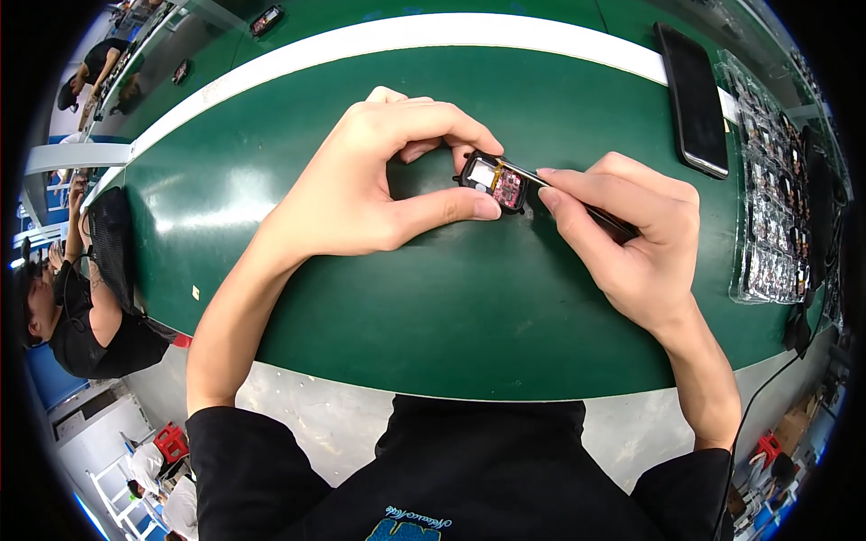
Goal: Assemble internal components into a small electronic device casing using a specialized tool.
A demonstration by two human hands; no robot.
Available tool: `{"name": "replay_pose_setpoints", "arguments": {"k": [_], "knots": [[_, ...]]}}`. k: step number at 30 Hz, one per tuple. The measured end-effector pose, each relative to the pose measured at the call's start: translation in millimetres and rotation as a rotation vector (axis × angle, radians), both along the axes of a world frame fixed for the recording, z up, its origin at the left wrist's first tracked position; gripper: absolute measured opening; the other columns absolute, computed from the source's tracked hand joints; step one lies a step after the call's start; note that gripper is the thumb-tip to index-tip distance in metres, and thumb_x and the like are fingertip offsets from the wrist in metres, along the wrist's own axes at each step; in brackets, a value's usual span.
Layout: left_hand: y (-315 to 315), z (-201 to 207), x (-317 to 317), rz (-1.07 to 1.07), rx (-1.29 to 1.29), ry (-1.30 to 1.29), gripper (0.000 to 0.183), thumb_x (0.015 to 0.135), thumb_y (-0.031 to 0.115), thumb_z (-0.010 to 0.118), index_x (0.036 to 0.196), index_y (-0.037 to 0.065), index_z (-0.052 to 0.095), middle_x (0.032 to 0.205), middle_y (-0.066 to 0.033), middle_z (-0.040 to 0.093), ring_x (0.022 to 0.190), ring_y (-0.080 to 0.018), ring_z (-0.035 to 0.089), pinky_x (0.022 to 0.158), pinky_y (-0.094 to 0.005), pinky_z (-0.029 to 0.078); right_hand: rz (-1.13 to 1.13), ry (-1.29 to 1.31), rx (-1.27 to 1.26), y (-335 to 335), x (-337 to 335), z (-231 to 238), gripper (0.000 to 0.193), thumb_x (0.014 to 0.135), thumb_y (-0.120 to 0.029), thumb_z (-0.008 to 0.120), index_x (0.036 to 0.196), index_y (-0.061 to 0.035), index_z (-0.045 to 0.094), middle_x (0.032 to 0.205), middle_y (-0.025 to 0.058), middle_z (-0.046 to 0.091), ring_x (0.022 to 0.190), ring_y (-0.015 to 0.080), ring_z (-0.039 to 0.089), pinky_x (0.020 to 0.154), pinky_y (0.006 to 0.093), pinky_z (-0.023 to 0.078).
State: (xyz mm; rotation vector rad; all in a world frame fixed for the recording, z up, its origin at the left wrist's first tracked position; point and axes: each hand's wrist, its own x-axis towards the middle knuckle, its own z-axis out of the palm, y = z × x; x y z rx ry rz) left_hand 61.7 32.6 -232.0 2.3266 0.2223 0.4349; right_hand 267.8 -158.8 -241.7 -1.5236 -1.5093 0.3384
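Between the thumb and fingers of my left hand [388, 171] is a small black device housing [494, 181], its inside facing up. A silvery-white block, a strip of yellow tape and a red circuit board show within it. My right hand [631, 216] pinches a pair of dark, slim tweezers [526, 173], held like a pen. Their tip reaches the upper right edge of the housing; whether it touches a part inside is too small to tell. Both hands are above the green tabletop [406, 316].
A black smartphone [693, 99] lies at the far right, beside a clear plastic tray [771, 198] of several small assemblies. A white rail [397, 34] crosses the table's far side. Further devices [266, 20] lie beyond it. A cable [767, 370] runs down the right. A co-worker [90, 316] sits at left.
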Motion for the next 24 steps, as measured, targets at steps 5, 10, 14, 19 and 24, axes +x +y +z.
{"name": "replay_pose_setpoints", "arguments": {"k": [5, 10, 14, 19, 24], "knots": [[6.2, 3.0, -2.0, -0.070, -0.029, 0.031, 0.050, 0.074, 0.015, 0.100, 0.122, 0.010, 0.086, 0.098, -0.0001, 0.074, 0.080, -0.0156, 0.048, 0.082, -0.0311, 0.040, 0.012, 0.095, -0.096, -1.3, 3.0, 8.0, 0.015, 0.093, 0.004, 0.084, 0.108, 0.0026, 0.087, 0.070, 0.0008, 0.064, 0.058, 0.0045, 0.048, 0.053, 0.0264, 0.030], [5.1, 3.6, -1.7, -0.082, -0.015, 0.036, 0.046, 0.078, 0.022, 0.100, 0.120, 0.012, 0.085, 0.098, 0.0021, 0.076, 0.081, -0.0156, 0.051, 0.084, -0.0321, 0.038, 0.018, 0.089, -0.121, -2.0, 4.3, 8.0, 0.015, 0.092, 0.003, 0.084, 0.107, 0.0019, 0.088, 0.070, 0.0005, 0.064, 0.058, 0.0043, 0.048, 0.053, 0.0262, 0.029], [5.5, 5.7, -2.0, -0.098, 0.024, 0.053, 0.050, 0.076, 0.019, 0.101, 0.122, 0.010, 0.085, 0.101, -0.0007, 0.076, 0.086, -0.0160, 0.054, 0.081, -0.0317, 0.040, 0.028, 0.085, -0.126, -2.5, 3.2, 8.1, 0.015, 0.091, 0.002, 0.084, 0.106, 0.0019, 0.088, 0.070, 0.0002, 0.063, 0.058, 0.0043, 0.048, 0.053, 0.0267, 0.030], [4.8, 3.8, -1.7, -0.111, 0.020, 0.043, 0.048, 0.078, 0.019, 0.099, 0.123, 0.010, 0.085, 0.102, -0.0010, 0.077, 0.087, -0.0163, 0.057, 0.081, -0.0319, 0.040, 0.038, 0.083, -0.142, -0.6, 5.0, 6.6, 0.015, 0.092, 0.002, 0.083, 0.106, 0.0013, 0.088, 0.069, -0.0001, 0.062, 0.058, 0.0046, 0.048, 0.053, 0.0270, 0.029], [2.3, 4.3, 0.3, -0.122, 0.030, 0.012, 0.043, 0.080, 0.018, 0.097, 0.120, 0.009, 0.084, 0.102, -0.0016, 0.077, 0.087, -0.0175, 0.060, 0.084, -0.0331, 0.040, 0.050, 0.067, -0.125, -0.3, 5.7, 6.3, 0.016, 0.091, 0.003, 0.082, 0.106, 0.0010, 0.088, 0.069, -0.0002, 0.061, 0.058, 0.0047, 0.046, 0.053, 0.0273, 0.029]]}}
